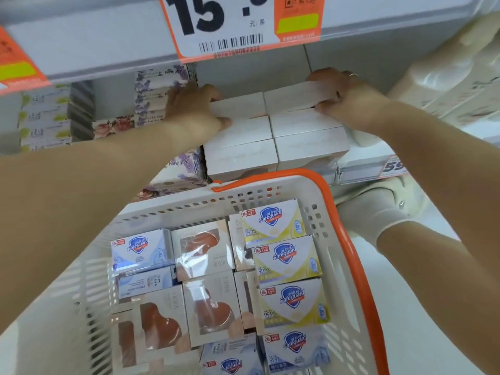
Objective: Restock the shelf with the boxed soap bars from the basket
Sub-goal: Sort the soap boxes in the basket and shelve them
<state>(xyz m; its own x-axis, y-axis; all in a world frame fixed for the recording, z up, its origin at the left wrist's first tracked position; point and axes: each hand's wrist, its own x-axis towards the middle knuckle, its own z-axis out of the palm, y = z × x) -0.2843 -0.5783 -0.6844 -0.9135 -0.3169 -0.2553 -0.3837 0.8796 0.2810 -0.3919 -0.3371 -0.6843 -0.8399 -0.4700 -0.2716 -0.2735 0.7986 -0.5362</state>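
Two rows of plain white soap boxes (pixel 308 142) stand stacked on the shelf in front of me. My left hand (pixel 193 108) grips the left end of the rear white box (pixel 238 105) in the left row. My right hand (pixel 343 90), a ring on one finger, grips the rear white box (pixel 295 97) of the right row at its right end. Below, a white basket (pixel 311 193) with an orange handle (pixel 349 239) holds several Safeguard boxes (pixel 286 261) and white window boxes with brown heart-shaped soap (pixel 201 250).
A large orange price tag (pixel 240 25) hangs from the shelf above. Floral-printed boxes (pixel 159 90) and green-marked boxes (pixel 44 117) are stacked to the left. White plastic bottles (pixel 446 71) crowd the right. A shelf-edge price strip (pixel 389 166) runs at lower right.
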